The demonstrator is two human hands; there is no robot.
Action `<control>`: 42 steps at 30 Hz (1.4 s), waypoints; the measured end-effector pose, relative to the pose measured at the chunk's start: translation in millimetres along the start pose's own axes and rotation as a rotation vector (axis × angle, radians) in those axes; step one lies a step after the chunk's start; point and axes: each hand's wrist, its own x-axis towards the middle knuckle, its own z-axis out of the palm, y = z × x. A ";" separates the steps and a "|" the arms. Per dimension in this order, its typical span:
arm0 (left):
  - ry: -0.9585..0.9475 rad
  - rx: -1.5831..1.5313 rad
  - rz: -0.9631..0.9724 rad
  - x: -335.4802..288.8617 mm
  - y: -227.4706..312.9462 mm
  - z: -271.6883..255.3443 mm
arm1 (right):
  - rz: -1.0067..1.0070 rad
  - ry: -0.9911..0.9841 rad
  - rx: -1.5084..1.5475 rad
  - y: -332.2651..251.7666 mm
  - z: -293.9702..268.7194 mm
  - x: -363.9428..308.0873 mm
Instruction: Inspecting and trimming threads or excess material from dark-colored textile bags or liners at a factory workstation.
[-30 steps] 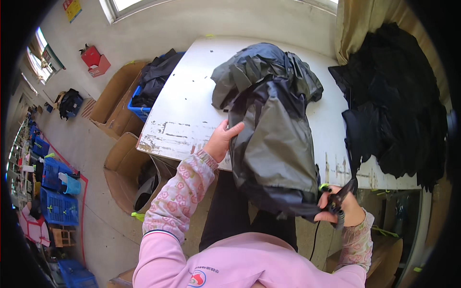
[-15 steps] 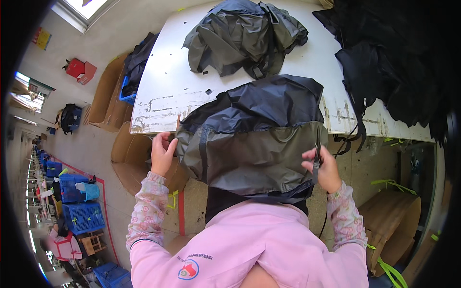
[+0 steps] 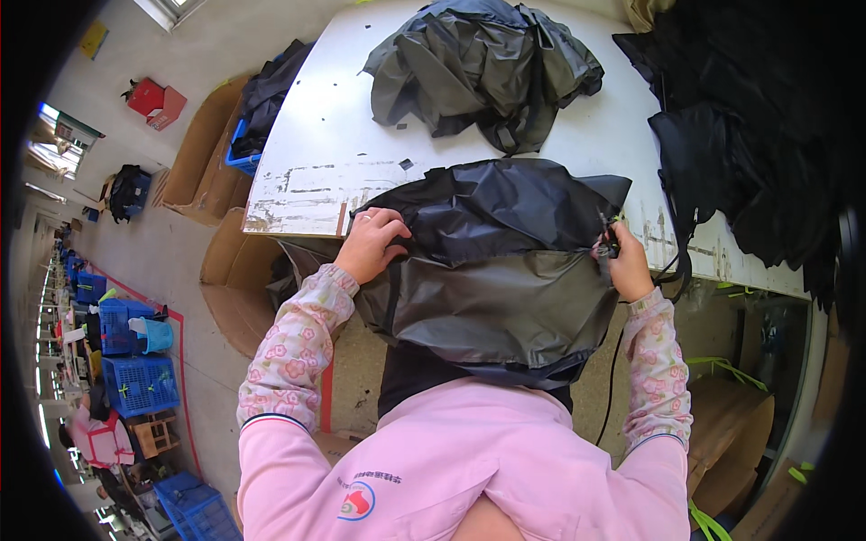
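A black and dark olive fabric piece (image 3: 505, 288), seamed across its middle, lies over the table's front edge and hangs down over my lap. Its upper left edge is pinched under the curled fingers of my left hand (image 3: 374, 243). At the opposite side, my right hand (image 3: 629, 263) is closed round a small pair of dark scissors (image 3: 607, 243), held right against the fabric's right edge. Motion blurs the blades, so I cannot tell whether they touch the cloth.
Farther back on the white table (image 3: 298, 189) sits a crumpled olive fabric pile (image 3: 487, 72). Black fabric (image 3: 722, 144) with straps heaps at the right. Cardboard boxes (image 3: 230, 279) stand left, blue crates (image 3: 140, 383) beyond; another carton (image 3: 722, 433) is below right.
My left hand has moved up and right onto the fabric's edge and closed on it. My right hand has raised the scissors to the right edge. The fabric has shifted slightly.
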 end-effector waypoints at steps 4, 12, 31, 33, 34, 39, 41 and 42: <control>0.058 -0.084 0.047 -2.9 -10.2 0.4 | 0.085 -0.100 0.263 3.9 -26.9 -1.9; 0.014 -1.008 -0.405 0.4 -9.3 -29.2 | 0.186 -0.238 0.333 3.8 -41.7 -1.8; -0.022 -0.977 -0.347 -1.7 12.6 -36.3 | 0.147 -0.267 0.235 -0.9 -34.3 2.3; 0.005 -1.079 -0.373 -1.0 17.5 -36.9 | 0.207 -0.265 0.221 -1.3 -33.7 2.4; 0.008 -1.184 -0.378 -0.8 19.8 -37.7 | 0.156 -0.267 0.215 -2.8 -33.1 2.4; -0.070 -1.390 -0.519 -2.7 28.4 -42.7 | 0.129 -0.142 0.036 -36.8 -24.4 3.0; -0.049 -1.455 -0.592 -2.6 31.9 -43.0 | -0.071 -0.149 -0.125 -64.8 -21.9 4.5; -0.053 -1.457 -0.601 -2.3 33.9 -43.1 | -0.260 -0.143 -0.310 -80.0 -18.0 5.1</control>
